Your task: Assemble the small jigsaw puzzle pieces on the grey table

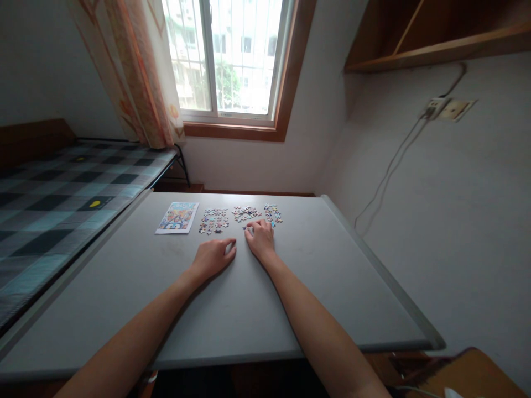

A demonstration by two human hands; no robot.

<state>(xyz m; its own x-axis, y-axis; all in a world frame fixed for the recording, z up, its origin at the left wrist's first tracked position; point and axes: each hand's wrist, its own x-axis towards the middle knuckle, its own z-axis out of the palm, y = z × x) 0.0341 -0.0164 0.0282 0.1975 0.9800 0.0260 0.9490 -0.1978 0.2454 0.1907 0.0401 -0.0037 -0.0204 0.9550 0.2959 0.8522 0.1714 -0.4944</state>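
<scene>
Small jigsaw puzzle pieces lie on the grey table in three groups: a left group [213,220], a middle group [246,213] and a right group [272,212]. My right hand [260,239] is just in front of the middle and right groups, its thumb and fingertips closed at a small dark puzzle piece [245,228]. To its left, my left hand [212,257] rests on the table below the left group. Its fingers are curled towards the thumb; whether anything is between them is too small to tell. A colourful printed picture sheet [177,218] lies left of the pieces.
The table [232,326] has raised side edges. A bed with a checked cover [83,182] stands along its left. Beyond are a curtain [141,72] and a window [243,55]. A cable [388,166] hangs from a wall socket [435,108], below a wooden shelf [415,58].
</scene>
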